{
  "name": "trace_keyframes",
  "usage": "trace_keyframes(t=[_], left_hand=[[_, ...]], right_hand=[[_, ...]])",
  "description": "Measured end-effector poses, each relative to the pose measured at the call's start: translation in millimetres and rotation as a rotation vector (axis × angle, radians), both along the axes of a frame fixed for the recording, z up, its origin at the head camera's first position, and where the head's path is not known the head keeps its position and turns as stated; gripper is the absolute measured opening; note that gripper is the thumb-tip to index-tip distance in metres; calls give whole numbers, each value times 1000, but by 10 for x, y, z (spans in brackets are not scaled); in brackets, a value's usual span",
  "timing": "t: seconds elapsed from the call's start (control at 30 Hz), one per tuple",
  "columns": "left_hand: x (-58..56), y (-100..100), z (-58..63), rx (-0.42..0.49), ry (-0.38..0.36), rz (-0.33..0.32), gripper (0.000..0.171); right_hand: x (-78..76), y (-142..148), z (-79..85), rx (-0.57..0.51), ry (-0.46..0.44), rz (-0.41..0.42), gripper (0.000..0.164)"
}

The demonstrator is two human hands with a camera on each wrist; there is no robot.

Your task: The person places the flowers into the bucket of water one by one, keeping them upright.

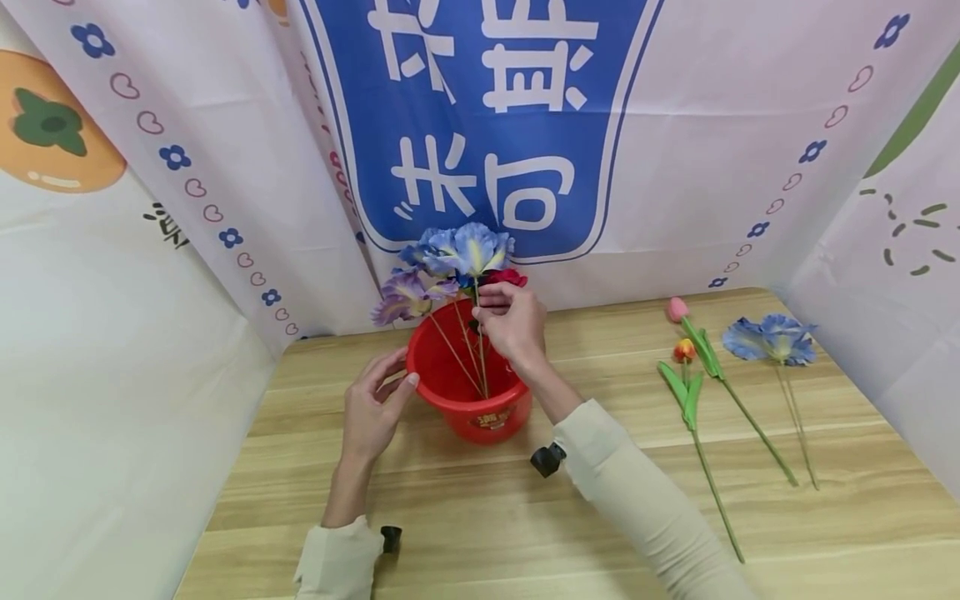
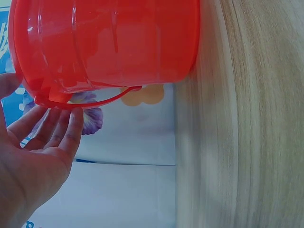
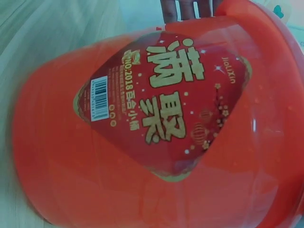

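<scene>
A red plastic bucket (image 1: 450, 410) stands upright on the table with several artificial flowers in it. My left hand (image 1: 375, 408) is at the bucket's left side, thumb near the rim and fairly straight fingers touching its outside by the handle (image 2: 107, 100). Above the bucket, my right hand (image 1: 516, 323) pinches the stem of a blue flower (image 1: 476, 250) between thumb and fingers. A purple flower (image 1: 405, 296) leans left over the rim. Behind my right fingers a red flower (image 1: 506, 277) shows in part. The right wrist view is mostly filled by the bucket's label (image 3: 166, 104).
To the right on the wooden table (image 1: 585, 533) lie a pink tulip (image 1: 678, 310), an orange-yellow tulip (image 1: 684, 350) and another blue flower (image 1: 772, 340). A printed cloth backdrop (image 1: 675, 208) rises behind the table and along both sides.
</scene>
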State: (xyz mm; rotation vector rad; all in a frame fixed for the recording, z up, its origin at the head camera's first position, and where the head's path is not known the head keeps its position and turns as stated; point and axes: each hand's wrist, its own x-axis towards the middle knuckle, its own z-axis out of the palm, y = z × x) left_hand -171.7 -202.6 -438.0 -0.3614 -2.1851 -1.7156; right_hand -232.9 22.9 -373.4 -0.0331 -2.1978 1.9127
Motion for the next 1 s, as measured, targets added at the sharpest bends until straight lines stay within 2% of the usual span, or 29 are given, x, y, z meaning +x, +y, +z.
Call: trace_keyframes(t=[0.4,0.7,1.0], left_hand=[[-2,14,15,12,-2,-6,44],[-5,2,6,8,-1,-3,44],[-1,-2,-4,2,2,-6,44]], right_hand=[[32,28,9,67,-27,2,27],[155,76,74,137,-25,20,33],[278,207,101,100,2,50,36]])
